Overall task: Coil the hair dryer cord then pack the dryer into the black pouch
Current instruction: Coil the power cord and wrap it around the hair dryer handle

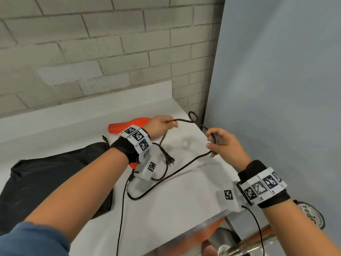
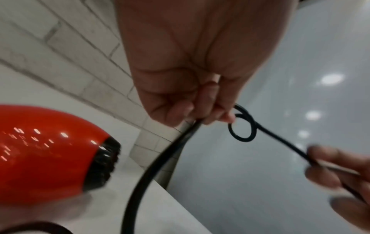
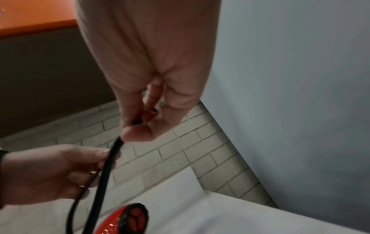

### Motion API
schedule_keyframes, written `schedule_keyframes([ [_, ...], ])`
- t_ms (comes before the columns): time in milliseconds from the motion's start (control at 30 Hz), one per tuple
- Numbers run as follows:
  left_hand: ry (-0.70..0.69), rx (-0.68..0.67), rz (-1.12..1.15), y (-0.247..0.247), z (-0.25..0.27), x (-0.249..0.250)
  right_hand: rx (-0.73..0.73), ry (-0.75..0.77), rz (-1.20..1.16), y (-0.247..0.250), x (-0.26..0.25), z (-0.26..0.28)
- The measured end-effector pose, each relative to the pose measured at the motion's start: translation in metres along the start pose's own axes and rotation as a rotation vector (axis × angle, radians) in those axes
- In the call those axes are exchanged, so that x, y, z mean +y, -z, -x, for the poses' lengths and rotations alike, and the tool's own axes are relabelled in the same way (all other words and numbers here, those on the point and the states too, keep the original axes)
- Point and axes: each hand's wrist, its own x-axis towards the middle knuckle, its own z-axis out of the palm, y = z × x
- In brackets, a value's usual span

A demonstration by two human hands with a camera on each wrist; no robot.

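In the head view my left hand (image 1: pixel 171 124) pinches the black cord (image 1: pixel 184 165) above the white counter (image 1: pixel 184 196). My right hand (image 1: pixel 211 141) pinches the same cord a short way to the right. Between the hands the cord makes a small twisted loop (image 1: pixel 193 116); the left wrist view shows this loop (image 2: pixel 242 129) just past my fingertips (image 2: pixel 218 117). The rest of the cord trails over the counter, with its plug (image 1: pixel 170 161) lying below my left wrist. The red hair dryer (image 1: pixel 129 124) lies behind my left wrist, partly hidden. The black pouch (image 1: pixel 46 174) lies flat at the left.
A brick wall (image 1: pixel 92 52) backs the counter and a grey-blue panel (image 1: pixel 276 89) closes its right side. The counter's front edge runs at the lower right, with metal fittings (image 1: pixel 227 242) below. Thin wrist-camera cables (image 1: pixel 120 218) hang over the counter.
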Motion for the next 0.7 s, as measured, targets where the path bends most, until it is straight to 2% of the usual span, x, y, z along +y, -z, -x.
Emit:
schedule_keyframes([
  [67,0.009,0.226,-0.099,0.015,-0.006,-0.011,0.06,-0.128,0.177,0.006,0.013,-0.004],
  [100,0.025,0.291,-0.134,0.019,-0.008,-0.016,0.061,-0.208,0.287,0.009,0.019,-0.005],
  [200,0.073,0.371,-0.203,0.023,-0.006,-0.03,-0.049,-0.465,0.539,0.01,0.028,-0.01],
  [300,0.142,0.409,-0.259,0.019,-0.003,-0.04,-0.139,-0.599,0.73,0.0,0.022,-0.017],
  [400,0.218,0.33,-0.268,0.014,0.001,-0.047,-0.324,-0.651,1.05,-0.015,0.015,-0.02],
  [500,0.27,0.188,-0.03,0.014,0.008,-0.048,-0.41,-0.657,1.199,-0.028,0.013,-0.019],
  [533,0.264,0.156,-0.033,0.018,0.011,-0.049,-0.434,-0.648,1.262,-0.031,0.013,-0.019],
  [567,0.247,0.144,-0.1,0.024,0.014,-0.052,-0.429,-0.648,1.327,-0.033,0.013,-0.019],
  [633,0.217,0.142,-0.395,0.038,0.02,-0.065,-0.429,-0.587,1.466,-0.037,0.014,-0.019],
  [700,0.254,0.052,-0.63,0.045,0.03,-0.078,-0.443,-0.538,1.501,-0.038,0.017,-0.021],
])
